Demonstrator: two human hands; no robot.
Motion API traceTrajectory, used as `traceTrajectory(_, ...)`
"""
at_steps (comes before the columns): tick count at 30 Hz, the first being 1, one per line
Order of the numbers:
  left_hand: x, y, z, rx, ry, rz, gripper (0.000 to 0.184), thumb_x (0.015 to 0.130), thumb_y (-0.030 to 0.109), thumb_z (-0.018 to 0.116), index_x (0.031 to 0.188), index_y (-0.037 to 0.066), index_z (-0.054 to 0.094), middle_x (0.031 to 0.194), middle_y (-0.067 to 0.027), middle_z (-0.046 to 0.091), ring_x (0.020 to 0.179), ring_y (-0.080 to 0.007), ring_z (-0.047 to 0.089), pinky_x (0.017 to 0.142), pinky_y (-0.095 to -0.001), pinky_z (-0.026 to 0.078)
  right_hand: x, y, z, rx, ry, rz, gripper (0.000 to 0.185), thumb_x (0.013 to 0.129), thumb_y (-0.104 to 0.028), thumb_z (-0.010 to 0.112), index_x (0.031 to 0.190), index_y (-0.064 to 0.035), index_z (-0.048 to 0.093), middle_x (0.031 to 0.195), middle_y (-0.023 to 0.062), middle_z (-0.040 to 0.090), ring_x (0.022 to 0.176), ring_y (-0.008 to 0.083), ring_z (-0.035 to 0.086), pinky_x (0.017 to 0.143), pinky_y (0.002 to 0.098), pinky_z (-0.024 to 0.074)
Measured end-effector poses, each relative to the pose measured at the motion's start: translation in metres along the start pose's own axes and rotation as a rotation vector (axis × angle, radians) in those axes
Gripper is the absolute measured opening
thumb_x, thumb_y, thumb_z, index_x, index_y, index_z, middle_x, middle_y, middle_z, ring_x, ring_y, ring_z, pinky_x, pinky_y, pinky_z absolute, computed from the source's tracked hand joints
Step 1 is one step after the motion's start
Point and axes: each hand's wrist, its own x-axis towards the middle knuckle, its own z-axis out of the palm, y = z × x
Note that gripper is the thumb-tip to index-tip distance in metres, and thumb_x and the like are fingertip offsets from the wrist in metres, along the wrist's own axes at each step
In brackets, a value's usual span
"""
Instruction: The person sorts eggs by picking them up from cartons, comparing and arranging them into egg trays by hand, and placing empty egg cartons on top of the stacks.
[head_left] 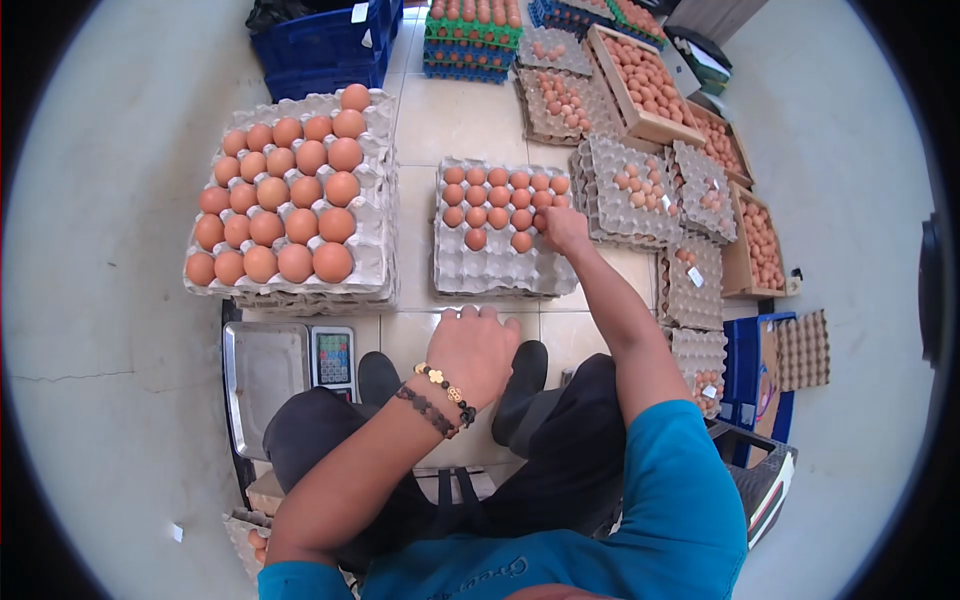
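At the right edge of the middle egg tray (500,270), my right hand (564,230) has its fingers closed on a brown egg (541,221). Several brown eggs fill the far rows of that tray, and two sit in a nearer row. My left hand (472,350), with bracelets at its wrist, hangs in front of the tray above my knees. Its fingers are bent, and what they hold, if anything, is hidden. To the left, a tall stack of grey trays (375,250) carries larger brown eggs (272,191) on top.
A scale (265,375) lies at the left. Grey trays with some eggs (625,190) and wooden boxes of eggs (655,85) line the right. Green and blue trays (472,52) and a blue crate (325,50) stand at the far side.
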Motion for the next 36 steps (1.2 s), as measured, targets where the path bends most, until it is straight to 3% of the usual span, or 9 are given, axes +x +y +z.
traceTrajectory(5, -0.001, -0.027, -0.024, -0.059, 0.015, -0.054, 0.037, 0.083, 0.021, 0.068, 0.116, 0.007, 0.060, 0.099, -0.0143, 0.065, 0.095, -0.0304, 0.066, 0.081, -0.0435, 0.053, 0.017, 0.044, 0.006, 0.504, 0.032, -0.163, 0.052, 0.076, -0.020, 0.076, 0.125, -0.0099, 0.064, 0.082, 0.0065, 0.069, 0.082, 0.0221, 0.069, 0.074, 0.0390, 0.0549)
traceTrajectory(9, 0.010, -0.046, -0.030, -0.221, 0.284, -0.036, 0.035, 0.085, 0.009, 0.060, 0.119, 0.006, 0.058, 0.100, -0.0160, 0.066, 0.093, -0.0344, 0.066, 0.081, -0.0466, 0.053, -0.027, 0.014, -0.092, 1.184, -0.373, -0.052, 0.058, 0.077, -0.018, 0.079, 0.129, -0.0026, 0.061, 0.079, 0.0016, 0.063, 0.065, 0.0086, 0.058, 0.057, 0.0253, 0.0477)
traceTrajectory(13, 0.035, -0.054, -0.029, -0.739, 0.603, 0.039, 0.042, 0.093, 0.015, 0.057, 0.133, 0.004, 0.052, 0.109, -0.0154, 0.067, 0.097, -0.0240, 0.068, 0.078, -0.0368, 0.056, -0.090, -0.043, -0.178, 1.152, -0.426, -0.363, 0.054, 0.078, -0.015, 0.078, 0.128, -0.0041, 0.062, 0.074, -0.0017, 0.061, 0.060, 0.0048, 0.055, 0.050, 0.0207, 0.0427)
traceTrajectory(18, 0.018, -0.043, -0.068, -1.650, 0.110, -0.089, 0.057, 0.104, 0.053, 0.034, 0.127, 0.006, 0.055, 0.095, -0.0052, 0.067, 0.083, -0.0150, 0.067, 0.071, -0.0267, 0.057, -0.148, -0.099, -0.242, 0.914, -0.268, -0.702, 0.045, 0.074, -0.016, 0.081, 0.116, -0.0065, 0.069, 0.072, 0.0005, 0.065, 0.056, 0.0052, 0.058, 0.044, 0.0215, 0.0433)
traceTrajectory(23, 0.007, -0.062, -0.063, -1.710, 0.046, 0.080, 0.049, 0.104, 0.050, 0.034, 0.113, 0.007, 0.056, 0.087, -0.0031, 0.064, 0.070, -0.0093, 0.061, 0.058, -0.0208, 0.049, -0.192, -0.132, -0.279, 0.940, -0.227, -0.574, 0.039, 0.075, -0.018, 0.081, 0.107, 0.0012, 0.068, 0.072, 0.0024, 0.066, 0.050, 0.0089, 0.059, 0.045, 0.0221, 0.0468)
traceTrajectory(25, 0.006, -0.071, -0.063, -1.785, 0.019, 0.156, 0.046, 0.105, 0.049, 0.034, 0.113, 0.009, 0.054, 0.086, -0.0027, 0.064, 0.067, -0.0097, 0.061, 0.057, -0.0196, 0.048, -0.195, -0.133, -0.267, 1.164, -0.220, -0.562, 0.040, 0.085, -0.023, 0.063, 0.116, 0.0021, 0.061, 0.083, 0.0063, 0.064, 0.061, 0.0114, 0.061, 0.049, 0.0232, 0.0489)
traceTrajectory(28, 0.000, -0.074, -0.064, -1.990, 0.008, 0.246, 0.040, 0.105, 0.036, 0.036, 0.119, 0.002, 0.052, 0.101, -0.0097, 0.064, 0.079, -0.0131, 0.063, 0.065, -0.0224, 0.052, -0.183, -0.124, -0.240, 1.566, -0.299, -0.617, 0.047, 0.089, -0.031, 0.047, 0.124, 0.0001, 0.051, 0.103, 0.0089, 0.058, 0.079, 0.0141, 0.061, 0.059, 0.0242, 0.0508)
traceTrajectory(31, -0.003, -0.069, -0.068, -2.089, 0.074, 0.234, 0.036, 0.103, 0.028, 0.040, 0.121, -0.002, 0.050, 0.110, -0.0141, 0.061, 0.087, -0.0180, 0.062, 0.072, -0.0271, 0.055, -0.174, -0.117, -0.225, 1.640, -0.236, -0.611, 0.045, 0.083, -0.014, 0.044, 0.126, 0.0003, 0.046, 0.109, 0.0140, 0.058, 0.080, 0.0201, 0.064, 0.062, 0.0302, 0.0542)
traceTrajectory(36, -0.010, -0.065, -0.072, -2.179, 0.132, 0.245, 0.032, 0.100, 0.022, 0.046, 0.118, -0.003, 0.049, 0.122, -0.0237, 0.056, 0.109, -0.0315, 0.060, 0.092, -0.0404, 0.056, -0.187, -0.113, -0.223, 1.438, 0.093, -0.693, 0.047, 0.085, -0.006, 0.065, 0.126, -0.0008, 0.045, 0.113, 0.0139, 0.058, 0.081, 0.0179, 0.064, 0.065, 0.0309, 0.0556)
